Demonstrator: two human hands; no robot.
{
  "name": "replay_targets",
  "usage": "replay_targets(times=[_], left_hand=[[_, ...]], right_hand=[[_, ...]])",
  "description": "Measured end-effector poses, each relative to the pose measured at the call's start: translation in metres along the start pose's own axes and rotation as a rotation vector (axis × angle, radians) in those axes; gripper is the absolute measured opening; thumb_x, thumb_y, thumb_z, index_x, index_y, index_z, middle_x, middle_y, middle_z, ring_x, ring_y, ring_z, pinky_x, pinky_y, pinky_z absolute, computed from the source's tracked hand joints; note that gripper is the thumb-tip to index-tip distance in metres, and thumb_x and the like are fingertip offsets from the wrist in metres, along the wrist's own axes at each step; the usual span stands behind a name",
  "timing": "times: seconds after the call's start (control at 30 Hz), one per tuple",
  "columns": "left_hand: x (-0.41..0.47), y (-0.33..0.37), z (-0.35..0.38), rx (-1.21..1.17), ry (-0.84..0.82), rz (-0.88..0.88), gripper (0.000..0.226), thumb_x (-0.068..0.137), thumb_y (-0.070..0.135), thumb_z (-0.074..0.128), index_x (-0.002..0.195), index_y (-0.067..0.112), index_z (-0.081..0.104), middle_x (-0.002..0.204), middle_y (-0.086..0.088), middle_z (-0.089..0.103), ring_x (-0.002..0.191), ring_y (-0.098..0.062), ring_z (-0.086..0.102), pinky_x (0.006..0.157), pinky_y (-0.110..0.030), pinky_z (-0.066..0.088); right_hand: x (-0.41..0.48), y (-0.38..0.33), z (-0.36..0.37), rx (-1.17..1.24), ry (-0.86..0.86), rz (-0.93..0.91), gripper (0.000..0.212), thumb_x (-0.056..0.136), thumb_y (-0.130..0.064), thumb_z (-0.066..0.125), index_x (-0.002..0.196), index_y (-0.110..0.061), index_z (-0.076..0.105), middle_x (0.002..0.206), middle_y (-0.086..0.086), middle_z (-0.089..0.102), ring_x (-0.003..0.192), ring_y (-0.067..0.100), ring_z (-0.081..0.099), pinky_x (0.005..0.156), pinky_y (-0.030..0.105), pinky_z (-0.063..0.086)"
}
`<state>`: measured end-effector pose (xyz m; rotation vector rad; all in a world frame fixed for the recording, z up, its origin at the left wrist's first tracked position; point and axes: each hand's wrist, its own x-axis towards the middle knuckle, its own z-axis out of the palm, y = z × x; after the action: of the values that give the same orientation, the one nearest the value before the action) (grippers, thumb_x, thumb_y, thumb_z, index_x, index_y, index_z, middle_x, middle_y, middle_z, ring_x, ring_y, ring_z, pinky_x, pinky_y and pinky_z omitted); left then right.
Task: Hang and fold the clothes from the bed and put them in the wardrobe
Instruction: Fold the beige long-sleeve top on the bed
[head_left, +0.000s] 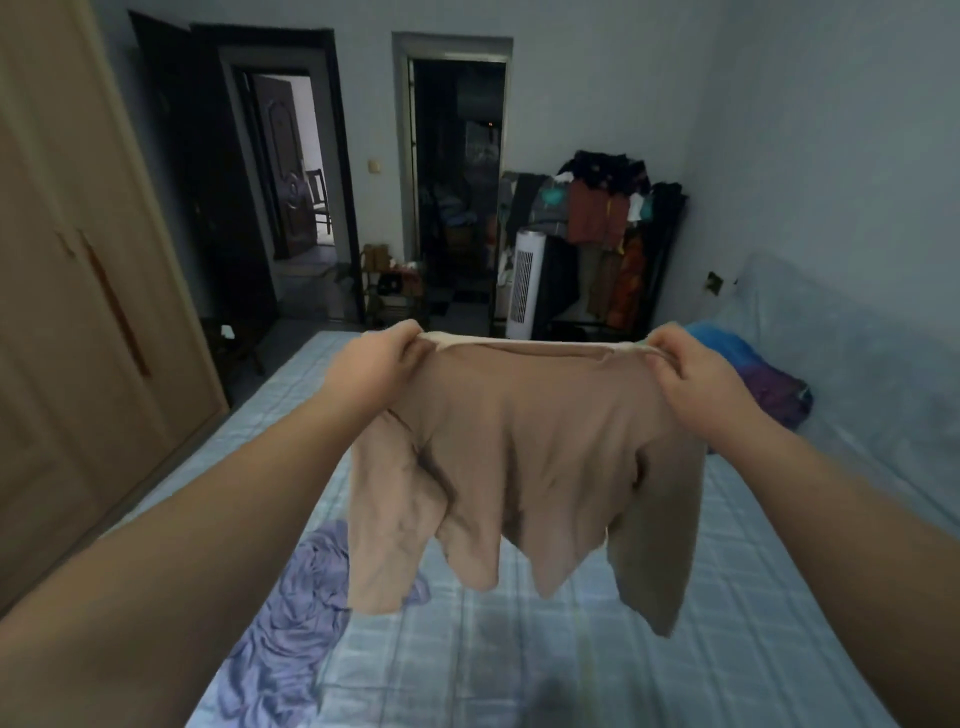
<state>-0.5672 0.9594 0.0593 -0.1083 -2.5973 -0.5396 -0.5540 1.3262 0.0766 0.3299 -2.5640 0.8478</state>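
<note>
Holding the beige top (519, 457) up by its shoulders, we have our left hand (382, 358) and right hand (691, 369) each pinching one end of the neckline, fingers curled tight on the cloth. It hangs in the air over the middle of the bed (753, 597), sleeves dangling.

Our grip is only on the thin, stretched neck edge, so a slip on either side would drop the top in a heap. The sleeve on our left hangs bunched, and folding it that way would likely trap creases. Laid down carelessly, it could land on the lilac garment (306, 597) crumpled near the bed's left edge. The wardrobe (78, 260) doors look closed, and both our hands are busy.
</note>
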Motion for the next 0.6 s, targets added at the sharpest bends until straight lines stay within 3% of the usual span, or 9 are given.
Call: replay_targets(times=[0.17, 0.27, 0.33, 0.43, 0.53, 0.6], left_hand=[[0.01, 0.023, 0.002, 0.239, 0.015, -0.008, 0.043, 0.096, 0.06, 0.038, 0.08, 0.023, 0.051, 0.068, 0.003, 0.058, 0.065, -0.02, 0.055, 0.063, -0.039, 0.052], [0.011, 0.027, 0.0, 0.263, -0.005, 0.072, 0.038, 0.099, 0.054, 0.039, 0.084, 0.022, 0.052, 0.073, 0.001, 0.059, 0.069, -0.023, 0.055, 0.064, -0.038, 0.049], [0.01, 0.029, 0.0, 0.212, -0.145, 0.119, 0.028, 0.102, 0.044, 0.041, 0.096, 0.021, 0.057, 0.085, -0.001, 0.061, 0.079, -0.024, 0.057, 0.07, -0.037, 0.047], [0.004, 0.016, 0.003, 0.169, -0.26, 0.077, 0.02, 0.101, 0.026, 0.043, 0.114, 0.024, 0.058, 0.1, 0.0, 0.061, 0.092, -0.026, 0.06, 0.082, -0.039, 0.05], [-0.009, -0.006, 0.007, 0.176, -0.194, 0.012, 0.026, 0.097, 0.018, 0.047, 0.118, 0.025, 0.06, 0.111, -0.004, 0.066, 0.097, -0.026, 0.061, 0.085, -0.039, 0.049], [-0.019, -0.014, 0.006, 0.076, -0.11, -0.074, 0.023, 0.1, 0.019, 0.044, 0.113, 0.019, 0.063, 0.106, -0.005, 0.066, 0.096, -0.028, 0.06, 0.08, -0.037, 0.047]], right_hand=[[0.011, 0.03, 0.0, 0.131, 0.173, 0.065, 0.017, 0.102, -0.03, 0.041, 0.089, -0.025, 0.051, 0.079, -0.005, 0.059, 0.075, 0.016, 0.055, 0.064, 0.035, 0.038], [0.014, 0.038, 0.004, 0.175, 0.214, 0.134, 0.022, 0.102, -0.03, 0.039, 0.083, -0.025, 0.048, 0.076, -0.005, 0.056, 0.071, 0.016, 0.052, 0.062, 0.037, 0.038], [0.011, 0.038, 0.007, 0.195, 0.231, 0.158, 0.025, 0.102, -0.03, 0.039, 0.078, -0.025, 0.046, 0.073, -0.007, 0.054, 0.069, 0.01, 0.05, 0.061, 0.032, 0.038], [0.002, 0.039, 0.006, 0.11, 0.187, 0.171, 0.033, 0.099, -0.038, 0.046, 0.071, -0.021, 0.045, 0.065, -0.004, 0.053, 0.063, 0.013, 0.049, 0.056, 0.032, 0.035], [-0.009, 0.033, -0.003, -0.07, 0.092, 0.183, 0.046, 0.095, -0.051, 0.047, 0.066, -0.015, 0.042, 0.059, 0.002, 0.048, 0.058, 0.021, 0.047, 0.052, 0.036, 0.032], [-0.018, 0.025, -0.009, -0.127, 0.035, 0.172, 0.047, 0.094, -0.053, 0.048, 0.064, -0.017, 0.041, 0.059, 0.002, 0.048, 0.058, 0.021, 0.048, 0.052, 0.036, 0.032]])
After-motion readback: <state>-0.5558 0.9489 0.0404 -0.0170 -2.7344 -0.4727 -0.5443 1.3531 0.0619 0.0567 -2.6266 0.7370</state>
